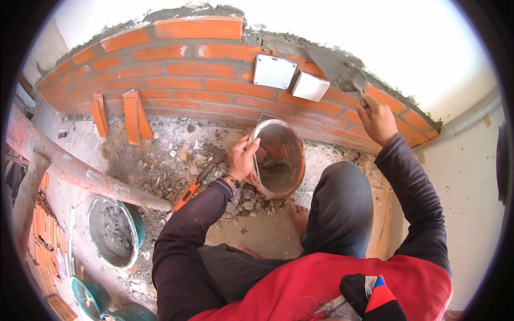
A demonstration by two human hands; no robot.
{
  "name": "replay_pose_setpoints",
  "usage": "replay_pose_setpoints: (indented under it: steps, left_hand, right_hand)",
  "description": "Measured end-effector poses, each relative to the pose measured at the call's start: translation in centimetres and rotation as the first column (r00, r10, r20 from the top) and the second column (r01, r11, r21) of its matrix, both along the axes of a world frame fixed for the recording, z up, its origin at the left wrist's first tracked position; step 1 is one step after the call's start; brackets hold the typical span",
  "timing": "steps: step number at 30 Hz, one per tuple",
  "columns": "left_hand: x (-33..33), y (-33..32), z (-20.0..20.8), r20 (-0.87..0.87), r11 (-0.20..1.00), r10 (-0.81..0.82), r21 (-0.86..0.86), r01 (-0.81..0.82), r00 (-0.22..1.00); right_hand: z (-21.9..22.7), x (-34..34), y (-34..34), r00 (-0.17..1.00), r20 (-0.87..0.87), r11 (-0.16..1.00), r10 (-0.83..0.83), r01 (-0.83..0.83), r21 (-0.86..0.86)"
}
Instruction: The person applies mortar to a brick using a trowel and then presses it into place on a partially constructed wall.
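Observation:
My left hand (242,157) grips the rim of a mortar-smeared bucket (293,174), which is tilted so that its mouth faces me. A little grey mortar (272,170) lies inside it. Up at the wall, my right hand (379,119) is closed round the handle of a trowel (341,72). The trowel's blade, coated in mortar, lies against the top of the orange brick facing (214,69), right of two pale box covers (274,71). A rough bead of mortar (300,45) runs along the upper brick edge.
Beside my left forearm, an orange-handled hammer (190,193) lies on rubble. Several brick strips (134,117) lean against the wall at left. A thick paint-stained pole (80,166) slants across the left side. Below it stands a green bucket of mortar (115,232), with more green buckets (91,297) nearby.

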State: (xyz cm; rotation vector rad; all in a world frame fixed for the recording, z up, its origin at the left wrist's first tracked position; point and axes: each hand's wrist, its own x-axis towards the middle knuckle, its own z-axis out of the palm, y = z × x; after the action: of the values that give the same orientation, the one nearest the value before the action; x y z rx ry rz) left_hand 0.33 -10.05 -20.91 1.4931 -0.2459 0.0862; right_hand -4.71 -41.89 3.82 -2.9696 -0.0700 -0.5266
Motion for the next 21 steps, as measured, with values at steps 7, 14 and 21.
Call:
replay_pose_setpoints:
  steps: [7,14,21]
  left_hand:
    - [0.3,-0.7,-0.1,0.025,1.0,-0.028,0.002,0.028,0.999]
    - [0.4,-0.6,0.0,0.03,1.0,-0.02,0.002,0.02,0.999]
    - [0.3,-0.5,0.1,0.022,1.0,-0.026,-0.011,0.026,0.999]
  right_hand:
    - [0.5,3.1,4.5,0.992,0.104,0.958,0.078,-0.046,-0.282]
    - [0.5,4.4,5.6,0.992,0.108,0.934,0.068,-0.026,-0.357]
    - [0.7,4.3,6.0,0.99,0.125,0.953,0.066,-0.025,-0.301]
